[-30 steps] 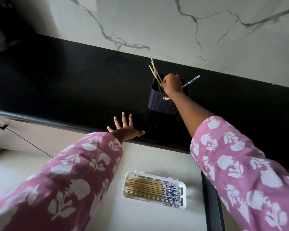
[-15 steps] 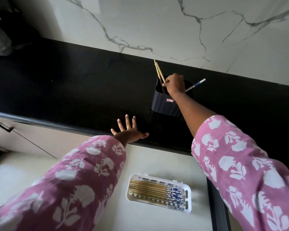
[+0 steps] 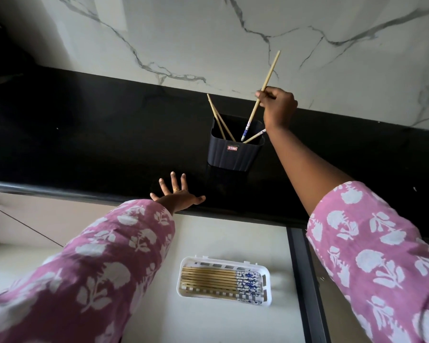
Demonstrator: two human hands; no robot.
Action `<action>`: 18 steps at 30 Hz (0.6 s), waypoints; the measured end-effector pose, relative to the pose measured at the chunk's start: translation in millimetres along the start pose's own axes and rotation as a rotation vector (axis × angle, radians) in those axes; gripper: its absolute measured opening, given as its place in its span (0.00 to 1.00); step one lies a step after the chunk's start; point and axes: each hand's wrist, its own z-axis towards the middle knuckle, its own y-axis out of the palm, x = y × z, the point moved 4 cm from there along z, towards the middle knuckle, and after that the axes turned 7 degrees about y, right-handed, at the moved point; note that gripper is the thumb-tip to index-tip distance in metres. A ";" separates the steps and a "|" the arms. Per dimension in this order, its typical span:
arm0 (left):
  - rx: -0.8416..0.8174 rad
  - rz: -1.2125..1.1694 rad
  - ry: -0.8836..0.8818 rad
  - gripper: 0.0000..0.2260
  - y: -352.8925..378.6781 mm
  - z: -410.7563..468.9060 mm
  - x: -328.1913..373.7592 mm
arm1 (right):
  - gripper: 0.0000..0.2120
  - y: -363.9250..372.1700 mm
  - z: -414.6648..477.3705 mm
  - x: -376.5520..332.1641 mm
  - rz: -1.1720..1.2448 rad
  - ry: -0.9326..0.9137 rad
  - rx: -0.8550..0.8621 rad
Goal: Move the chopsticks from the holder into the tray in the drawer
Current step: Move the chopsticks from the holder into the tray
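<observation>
Chopsticks (image 3: pixel 209 280) mostly in white tray (image 3: pixel 266 288) at 6 o'clock, drawer open. Our right hand (image 3: pixel 279 106) fingers pinch one chopstick (image 3: pixel 264 91), lower end inside black holder (image 3: pixel 233 151). Three others remain there. Left hand (image 3: pixel 177 195) splayed flat on tabletop (image 3: pixel 84 134).

small red and white label (image 3: pixel 232 148) on the front of the dark ribbed holder (image 3: pixel 229 158), lettering too small and blurred to read, no other text, number or sign legible anywhere in view
</observation>
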 end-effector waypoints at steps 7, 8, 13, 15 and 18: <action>0.015 0.001 0.001 0.42 -1.7 -5.3 2.5 | 0.10 -30.4 -13.0 -3.2 0.418 0.106 0.025; 0.016 0.003 0.000 0.42 -1.7 -5.9 2.6 | 0.11 -33.4 -17.4 -1.4 0.447 0.115 0.012; 0.019 0.016 -0.012 0.40 -1.1 -7.5 3.7 | 0.11 -43.1 -47.7 20.3 0.524 0.164 -0.009; 0.023 0.029 -0.014 0.40 -1.4 -7.4 4.6 | 0.09 -42.6 -60.2 33.8 0.544 0.211 -0.027; 0.036 0.030 -0.024 0.40 -0.9 -7.9 5.4 | 0.05 -38.1 -79.7 56.3 0.555 0.269 -0.070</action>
